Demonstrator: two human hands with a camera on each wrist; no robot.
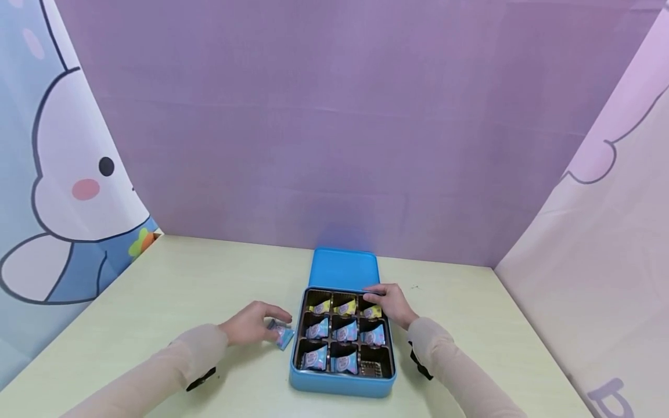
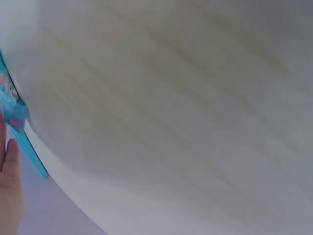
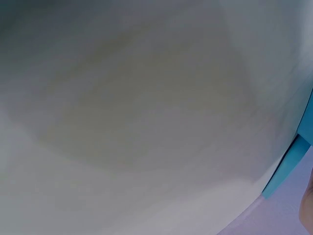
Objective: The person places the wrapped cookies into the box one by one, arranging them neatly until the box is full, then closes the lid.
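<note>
A blue tin (image 1: pixel 342 383) lies open on the table with a dark divided tray inside. Yellow-wrapped candies (image 1: pixel 345 307) sit in its back row and blue-wrapped candies (image 1: pixel 345 332) in the middle row. Two more blue ones occupy the front row, whose right compartment (image 1: pixel 371 368) shows bare tray. Left of the tin, my left hand (image 1: pixel 252 325) pinches a blue-wrapped candy (image 1: pixel 283 335) low over the table; this candy (image 2: pixel 13 110) also shows at the left wrist view's edge. My right hand (image 1: pixel 393 302) holds the tin's far right corner, thumb over the rim.
The tin's blue lid (image 1: pixel 345 268) lies behind it, near the purple backdrop (image 1: pixel 340 145). Pale table (image 1: pixel 235 261) extends on both sides. Printed cloth walls stand left (image 1: pixel 89 145) and right (image 1: pixel 601 261).
</note>
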